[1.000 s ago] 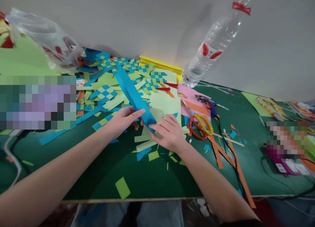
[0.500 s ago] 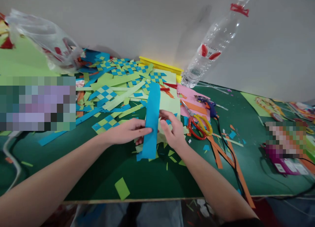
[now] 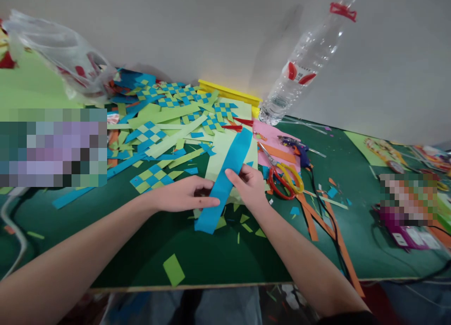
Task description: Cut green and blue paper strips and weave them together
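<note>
A blue paper strip (image 3: 230, 158) slants up to the right over the middle of the green table (image 3: 134, 250). My left hand (image 3: 186, 193) grips it near its lower part, thumb on top and fingers behind. Higher up, my right hand (image 3: 250, 186) pinches the strip's right edge, its thumb on the front face. Under and behind the strip lies a pale green paper sheet (image 3: 216, 151). Left of my hands is a woven blue-and-green paper fish (image 3: 151, 177), and another woven fish (image 3: 146, 135) rests beyond it.
Red-and-yellow scissors (image 3: 285, 179) lie right of my hands, beside a dark blue glue gun (image 3: 299, 153) with a black cord. A clear plastic bottle (image 3: 299, 57) leans on the wall. Orange strips (image 3: 317, 217) and a purple box (image 3: 401, 228) are at right. A plastic bag (image 3: 66, 57) stands back left.
The blue strip has swung from leaning up-left, through nearly upright, to leaning up-right. My right hand let go of its lower end and now pinches it higher up; my left hand stays on it.
</note>
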Action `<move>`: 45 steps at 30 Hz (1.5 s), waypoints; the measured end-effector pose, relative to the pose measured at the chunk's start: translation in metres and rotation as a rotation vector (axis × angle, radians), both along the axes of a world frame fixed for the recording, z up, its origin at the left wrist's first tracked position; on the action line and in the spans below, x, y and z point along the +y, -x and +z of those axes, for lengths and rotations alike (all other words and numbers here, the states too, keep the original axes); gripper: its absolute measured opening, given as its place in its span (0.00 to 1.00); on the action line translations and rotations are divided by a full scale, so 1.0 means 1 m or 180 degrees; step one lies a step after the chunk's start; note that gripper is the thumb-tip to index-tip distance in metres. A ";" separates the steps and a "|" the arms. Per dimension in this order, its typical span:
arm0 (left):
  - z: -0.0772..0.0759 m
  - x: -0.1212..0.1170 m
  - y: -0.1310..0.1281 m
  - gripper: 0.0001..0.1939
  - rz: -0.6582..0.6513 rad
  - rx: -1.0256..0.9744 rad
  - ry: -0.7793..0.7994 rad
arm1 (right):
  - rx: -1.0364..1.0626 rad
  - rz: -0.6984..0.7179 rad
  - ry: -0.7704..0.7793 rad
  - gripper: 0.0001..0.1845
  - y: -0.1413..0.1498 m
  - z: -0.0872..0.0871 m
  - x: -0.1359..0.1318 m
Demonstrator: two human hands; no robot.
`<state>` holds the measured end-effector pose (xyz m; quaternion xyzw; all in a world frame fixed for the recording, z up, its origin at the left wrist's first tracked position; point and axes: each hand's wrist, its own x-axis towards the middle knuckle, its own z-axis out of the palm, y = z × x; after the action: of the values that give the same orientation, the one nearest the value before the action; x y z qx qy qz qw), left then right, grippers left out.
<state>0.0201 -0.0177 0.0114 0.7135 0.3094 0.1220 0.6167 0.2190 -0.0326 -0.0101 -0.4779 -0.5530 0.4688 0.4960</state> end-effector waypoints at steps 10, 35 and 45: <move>-0.002 0.006 -0.002 0.16 0.0555 0.0179 -0.0654 | 0.0144 -0.1067 -0.0462 0.15 -0.001 0.001 0.001; -0.005 0.011 0.000 0.18 0.0821 0.0589 -0.0499 | -0.0385 -0.0657 0.0009 0.20 -0.001 0.001 0.002; -0.010 0.011 0.000 0.24 0.0952 0.0691 -0.1046 | -0.0498 -0.0676 0.0051 0.20 0.000 0.001 0.001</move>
<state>0.0203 -0.0065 0.0016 0.7594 0.4520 0.1833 0.4306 0.2191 -0.0315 -0.0087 -0.5728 -0.5326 0.3793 0.4944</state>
